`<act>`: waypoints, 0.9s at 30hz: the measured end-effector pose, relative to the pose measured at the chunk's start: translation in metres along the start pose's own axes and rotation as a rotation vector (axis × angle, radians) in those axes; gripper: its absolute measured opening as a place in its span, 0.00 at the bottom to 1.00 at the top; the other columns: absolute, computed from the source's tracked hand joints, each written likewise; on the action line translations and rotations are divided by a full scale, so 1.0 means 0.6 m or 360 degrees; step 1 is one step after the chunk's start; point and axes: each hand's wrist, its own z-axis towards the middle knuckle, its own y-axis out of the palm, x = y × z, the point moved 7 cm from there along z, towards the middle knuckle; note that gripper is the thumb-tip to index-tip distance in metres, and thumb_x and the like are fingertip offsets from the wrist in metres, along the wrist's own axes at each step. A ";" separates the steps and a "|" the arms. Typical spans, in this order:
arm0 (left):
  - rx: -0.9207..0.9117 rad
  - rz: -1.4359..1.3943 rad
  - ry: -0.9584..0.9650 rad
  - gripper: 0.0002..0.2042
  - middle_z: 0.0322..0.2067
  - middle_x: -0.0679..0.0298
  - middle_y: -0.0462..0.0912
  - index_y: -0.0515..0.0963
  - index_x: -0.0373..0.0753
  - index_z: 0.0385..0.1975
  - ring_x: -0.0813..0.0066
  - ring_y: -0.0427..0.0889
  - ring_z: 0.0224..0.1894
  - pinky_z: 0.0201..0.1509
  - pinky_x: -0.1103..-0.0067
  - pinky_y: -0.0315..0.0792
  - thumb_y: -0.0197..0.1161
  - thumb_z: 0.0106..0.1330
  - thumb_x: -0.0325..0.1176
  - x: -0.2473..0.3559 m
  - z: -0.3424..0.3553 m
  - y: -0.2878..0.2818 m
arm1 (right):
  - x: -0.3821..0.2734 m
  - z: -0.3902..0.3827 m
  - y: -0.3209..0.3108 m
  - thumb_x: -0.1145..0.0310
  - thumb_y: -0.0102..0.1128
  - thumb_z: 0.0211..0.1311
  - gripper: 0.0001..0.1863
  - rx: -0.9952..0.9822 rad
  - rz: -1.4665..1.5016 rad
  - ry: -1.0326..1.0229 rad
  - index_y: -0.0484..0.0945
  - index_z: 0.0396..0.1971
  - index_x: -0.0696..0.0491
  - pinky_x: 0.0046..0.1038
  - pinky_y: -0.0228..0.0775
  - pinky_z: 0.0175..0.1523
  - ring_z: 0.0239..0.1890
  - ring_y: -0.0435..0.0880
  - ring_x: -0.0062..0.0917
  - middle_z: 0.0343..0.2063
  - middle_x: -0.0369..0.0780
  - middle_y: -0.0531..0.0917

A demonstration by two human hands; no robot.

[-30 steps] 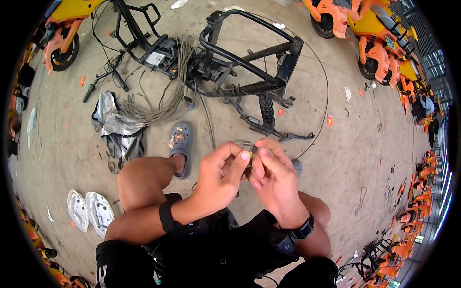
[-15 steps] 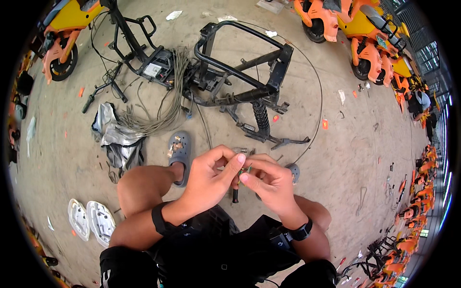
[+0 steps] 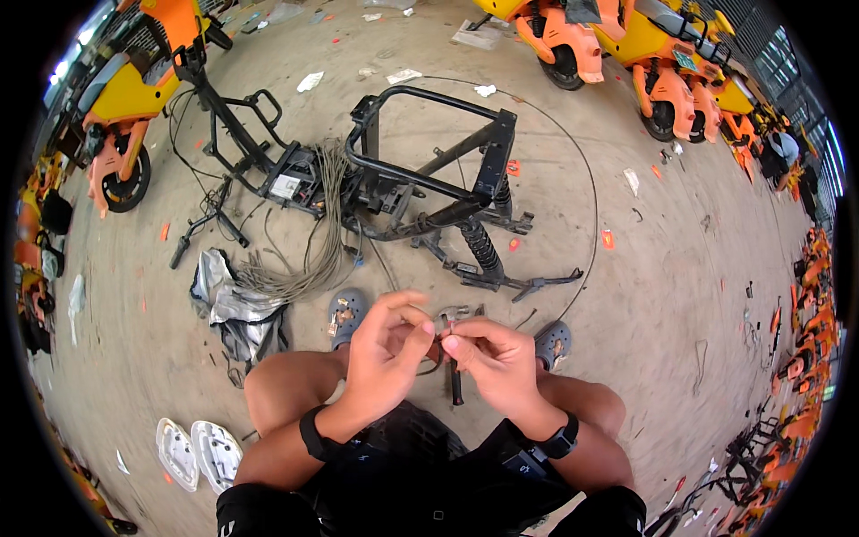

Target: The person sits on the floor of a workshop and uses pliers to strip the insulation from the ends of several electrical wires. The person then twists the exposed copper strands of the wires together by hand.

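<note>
In front of my knees both hands meet over the floor. The fingers of my left hand (image 3: 386,347) are curled, thumb toward the fingertips, at one part of a thin dark reddish wire (image 3: 436,365). My right hand (image 3: 495,362) pinches the same wire between thumb and forefinger. Fingers cover most of the wire, and its ends are hard to make out. Below and between the hands a hammer-like tool with a black handle (image 3: 456,387) lies on the floor, partly hidden by my fingers.
Ahead stands a bare black scooter frame (image 3: 429,215) with a shock absorber. A bundle of grey cables (image 3: 309,255) hangs off it beside a silver cloth (image 3: 237,300). White plastic covers (image 3: 217,455) lie at left. Yellow and orange scooters (image 3: 573,54) line the edges.
My hands have come slightly apart, and the left forefinger has lifted. The green strand seen between the fingertips no longer shows; a darker reddish wire does. The view has shifted, showing more floor ahead.
</note>
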 end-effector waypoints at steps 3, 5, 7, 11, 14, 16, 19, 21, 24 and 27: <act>-0.0155 0.0163 0.0108 0.11 0.38 0.60 0.82 0.78 0.31 0.50 0.76 0.83 0.36 0.40 0.80 0.80 0.60 0.71 0.22 0.011 0.001 0.002 | -0.005 -0.005 -0.003 0.71 0.68 0.65 0.08 0.0019 -0.0144 -0.0074 0.86 0.41 0.57 0.17 0.64 0.32 0.29 0.76 0.12 0.30 0.35 0.84; -0.0245 0.0256 0.0125 0.10 0.39 0.60 0.82 0.80 0.31 0.49 0.76 0.83 0.38 0.41 0.80 0.80 0.61 0.70 0.22 0.015 0.001 0.004 | -0.012 -0.003 -0.003 0.71 0.68 0.65 0.07 0.0016 -0.0086 -0.0067 0.86 0.40 0.57 0.17 0.64 0.31 0.28 0.75 0.11 0.30 0.34 0.84; -0.0252 0.0352 0.0134 0.08 0.40 0.60 0.83 0.83 0.31 0.45 0.77 0.83 0.39 0.42 0.81 0.80 0.64 0.69 0.23 0.023 0.002 0.008 | -0.006 -0.002 -0.012 0.71 0.69 0.64 0.07 0.0056 -0.0138 -0.0095 0.86 0.40 0.57 0.17 0.63 0.31 0.27 0.75 0.10 0.29 0.34 0.84; -0.0232 0.0426 0.0032 0.08 0.40 0.59 0.83 0.84 0.31 0.43 0.77 0.83 0.40 0.41 0.82 0.81 0.67 0.66 0.24 0.022 0.005 0.001 | -0.039 0.001 -0.006 0.72 0.69 0.64 0.07 -0.0003 -0.0522 -0.0344 0.86 0.39 0.57 0.17 0.63 0.29 0.26 0.74 0.10 0.28 0.35 0.84; -0.0226 0.0392 0.0021 0.08 0.40 0.59 0.83 0.85 0.31 0.42 0.77 0.84 0.40 0.41 0.82 0.82 0.68 0.65 0.24 0.024 0.003 0.000 | -0.045 0.001 0.000 0.73 0.69 0.64 0.07 -0.0068 -0.0606 -0.0380 0.85 0.39 0.56 0.17 0.62 0.28 0.25 0.74 0.11 0.28 0.36 0.84; -0.0232 0.0367 0.0065 0.08 0.40 0.59 0.83 0.85 0.31 0.42 0.76 0.84 0.40 0.41 0.82 0.82 0.68 0.65 0.24 0.017 0.001 -0.009 | -0.039 -0.001 0.003 0.72 0.69 0.64 0.06 -0.0084 -0.0577 -0.0368 0.85 0.39 0.56 0.17 0.63 0.28 0.24 0.74 0.11 0.28 0.36 0.84; -0.0228 0.0371 0.0106 0.05 0.38 0.58 0.81 0.83 0.29 0.40 0.74 0.83 0.37 0.38 0.79 0.81 0.64 0.68 0.21 0.020 0.000 -0.004 | -0.035 -0.004 0.003 0.73 0.69 0.64 0.06 -0.0101 -0.0559 -0.0287 0.85 0.38 0.58 0.18 0.67 0.33 0.28 0.76 0.13 0.29 0.36 0.85; -0.0229 0.0346 0.0089 0.05 0.38 0.58 0.81 0.82 0.29 0.40 0.73 0.83 0.37 0.38 0.78 0.81 0.64 0.68 0.22 0.020 -0.001 -0.003 | -0.030 -0.005 0.002 0.72 0.68 0.64 0.07 -0.0107 -0.0515 -0.0223 0.84 0.38 0.59 0.19 0.69 0.35 0.30 0.78 0.13 0.30 0.36 0.85; -0.0230 0.0275 0.0083 0.04 0.38 0.58 0.81 0.82 0.29 0.40 0.73 0.82 0.36 0.37 0.78 0.80 0.63 0.69 0.22 0.015 0.000 -0.003 | -0.017 -0.003 0.000 0.72 0.67 0.65 0.07 -0.0112 -0.0407 -0.0141 0.83 0.39 0.60 0.18 0.70 0.34 0.29 0.78 0.13 0.30 0.36 0.84; -0.0227 0.0247 0.0038 0.04 0.37 0.58 0.81 0.81 0.29 0.40 0.73 0.82 0.36 0.37 0.78 0.80 0.63 0.69 0.22 0.012 0.000 -0.008 | -0.011 -0.003 0.003 0.71 0.66 0.67 0.08 -0.0131 -0.0345 -0.0082 0.83 0.40 0.60 0.17 0.69 0.33 0.28 0.77 0.13 0.30 0.35 0.83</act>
